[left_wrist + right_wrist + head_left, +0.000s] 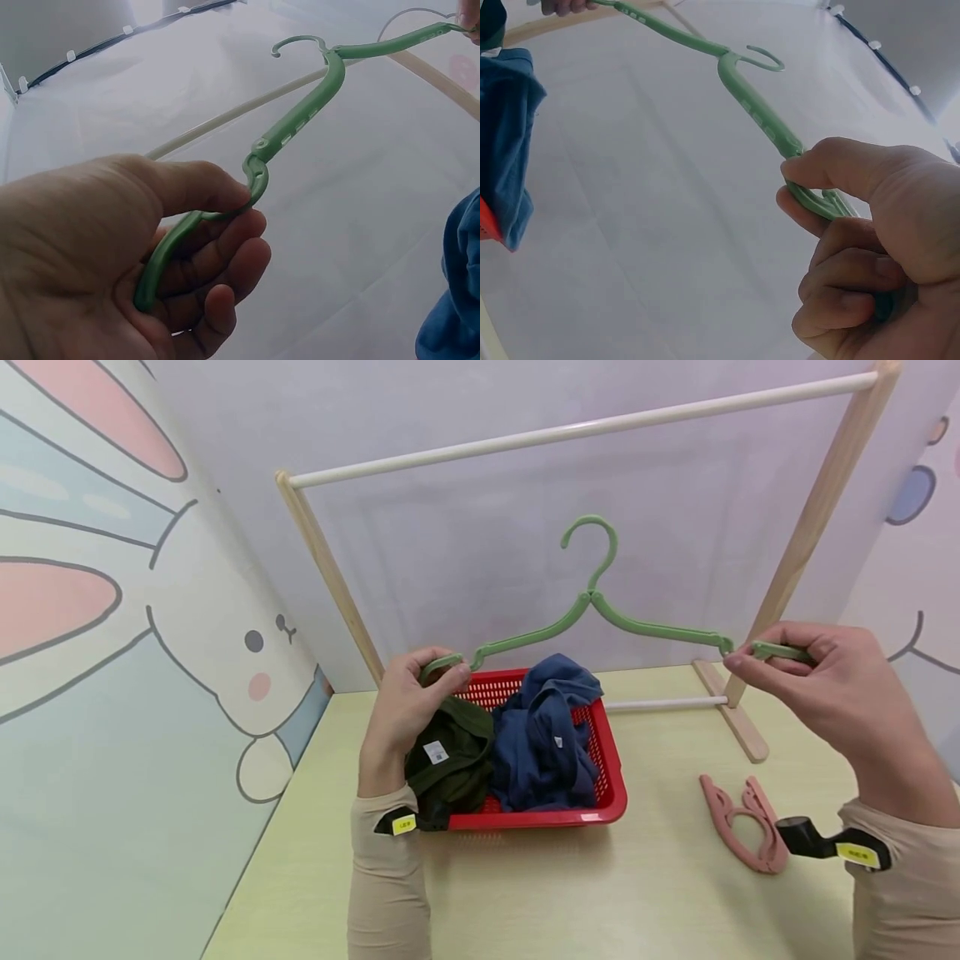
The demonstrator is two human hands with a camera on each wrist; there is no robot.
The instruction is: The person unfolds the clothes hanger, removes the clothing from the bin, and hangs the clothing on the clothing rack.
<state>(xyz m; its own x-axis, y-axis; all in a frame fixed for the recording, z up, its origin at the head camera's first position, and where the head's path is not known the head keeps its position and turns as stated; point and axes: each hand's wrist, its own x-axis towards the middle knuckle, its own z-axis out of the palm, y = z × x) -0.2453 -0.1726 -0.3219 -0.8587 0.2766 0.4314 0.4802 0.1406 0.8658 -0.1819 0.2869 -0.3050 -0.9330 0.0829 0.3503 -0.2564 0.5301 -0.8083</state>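
Note:
A green hanger (pixel 663 629) is held up at both ends above a red basket (pixel 540 818), its arms spread and its hook upward. My left hand (pixel 405 706) grips one end between thumb and fingers; in the left wrist view that end (pixel 161 262) lies across the palm of the hand (pixel 150 240). The other end is pinched by my right hand (pixel 840 685), and in the right wrist view the fingers of that hand (pixel 877 247) curl round the green hanger (pixel 757 105). Dark green cloth (pixel 457 752) and blue cloth (pixel 543 743) lie in the basket.
Behind the basket stands a rack with a white top bar (pixel 585 428) and wooden posts (pixel 817 518). A folded pink hanger (pixel 742 827) lies on the table (pixel 540 902) at the right. The left wall (pixel 172 693) carries a rabbit picture.

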